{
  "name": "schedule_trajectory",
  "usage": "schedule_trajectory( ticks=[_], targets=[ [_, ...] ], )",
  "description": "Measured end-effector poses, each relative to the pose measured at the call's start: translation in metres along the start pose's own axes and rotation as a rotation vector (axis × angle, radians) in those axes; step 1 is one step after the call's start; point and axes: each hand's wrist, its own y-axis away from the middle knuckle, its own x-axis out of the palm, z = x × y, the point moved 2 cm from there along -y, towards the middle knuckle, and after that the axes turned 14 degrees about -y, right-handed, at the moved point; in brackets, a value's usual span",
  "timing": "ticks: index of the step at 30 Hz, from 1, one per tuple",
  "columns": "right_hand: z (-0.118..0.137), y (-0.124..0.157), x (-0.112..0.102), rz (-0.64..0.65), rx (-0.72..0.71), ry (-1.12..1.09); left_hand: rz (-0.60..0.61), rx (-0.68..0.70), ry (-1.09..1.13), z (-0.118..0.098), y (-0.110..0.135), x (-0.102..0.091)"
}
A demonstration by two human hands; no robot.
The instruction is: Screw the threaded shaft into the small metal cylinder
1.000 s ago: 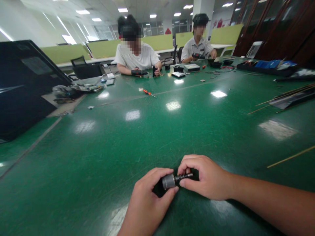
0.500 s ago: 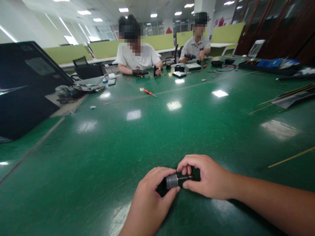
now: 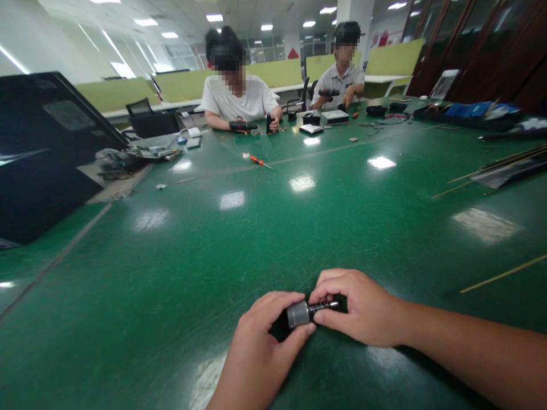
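Note:
My left hand (image 3: 260,344) is closed around a small dark cylindrical part with a grey metal end (image 3: 298,314), held just above the green table (image 3: 256,239) near its front edge. A thin threaded shaft (image 3: 322,307) sticks out of the grey end toward the right. My right hand (image 3: 363,307) is closed with thumb and fingers pinching that shaft. The two hands touch each other at the part. The rest of the dark body is hidden in my left palm.
A big black case (image 3: 43,154) stands at the left. Thin rods (image 3: 504,274) lie at the right. An orange screwdriver (image 3: 256,161) lies mid-table. Two people (image 3: 239,94) sit at the far side with power tools and small boxes (image 3: 333,117).
My hands stayed in place; the fingers shifted slightly on the shaft. The far person on the right raised their tool.

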Motion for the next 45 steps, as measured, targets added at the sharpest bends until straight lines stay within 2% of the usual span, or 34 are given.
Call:
schedule_trajectory(
  ticks=[26, 45],
  targets=[
    [0.0005, 0.0015, 0.0000, 0.000, -0.024, 0.010, 0.003, -0.013, 0.000, -0.0001, 0.0008, 0.0012],
    [0.0003, 0.0024, -0.0018, 0.019, -0.018, 0.034, 0.048, -0.009, -0.012, -0.0008, -0.0004, 0.0010]
  ],
)
